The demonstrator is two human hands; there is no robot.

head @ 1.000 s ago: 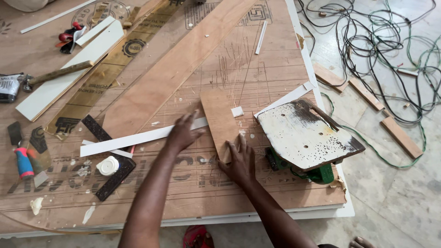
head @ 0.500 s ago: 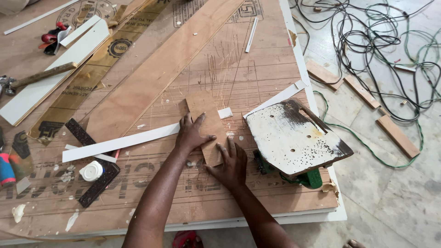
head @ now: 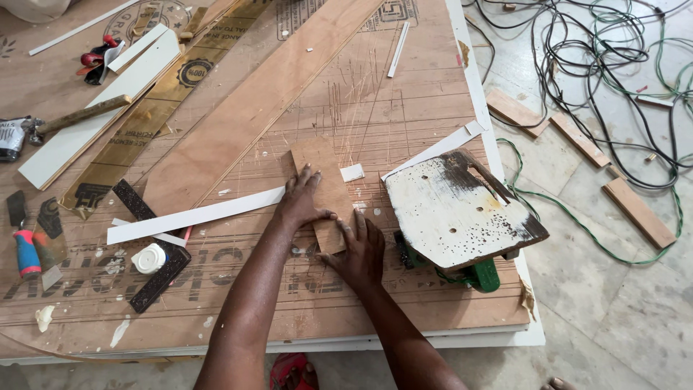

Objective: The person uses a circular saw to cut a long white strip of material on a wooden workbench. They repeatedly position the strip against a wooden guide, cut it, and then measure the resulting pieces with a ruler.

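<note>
A pale tiled floor [head: 635, 310] fills the right side of the view, strewn with a tangle of black and green cables [head: 599, 65] and a few short wooden offcuts [head: 639, 211]. Most of the view is taken by the surface [head: 404, 108], a large plywood sheet with printed markings and many saw scratches, lying on a white board whose edge shows along the right and bottom.

A long brown plywood plank [head: 253, 108] runs diagonally across the surface, with a darker glossy strip [head: 144, 123] and a white board [head: 86, 123] beside it to the left. At the right edge sits a power saw [head: 462, 213], its worn, white-stained base plate turned upward and its green body below. A long white laminate strip [head: 191, 215] lies just left of the hands, and another white strip [head: 433, 150] lies near the saw.

The small plywood piece [head: 325, 180] lies flat near the middle of the surface, between the long white strip and the saw. The left hand [head: 303, 201] lies on its left edge, fingers spread, the grip open and pressing rather than closed. The right hand [head: 359, 249] rests at the piece's lower end, its grip likewise open, fingers flat against the wood.

Smaller things sit at the left: a hammer [head: 76, 115], a black square [head: 155, 249], a white round lid [head: 149, 258], red-handled pliers [head: 97, 58], and a small white chip [head: 352, 172] just beside the piece.
</note>
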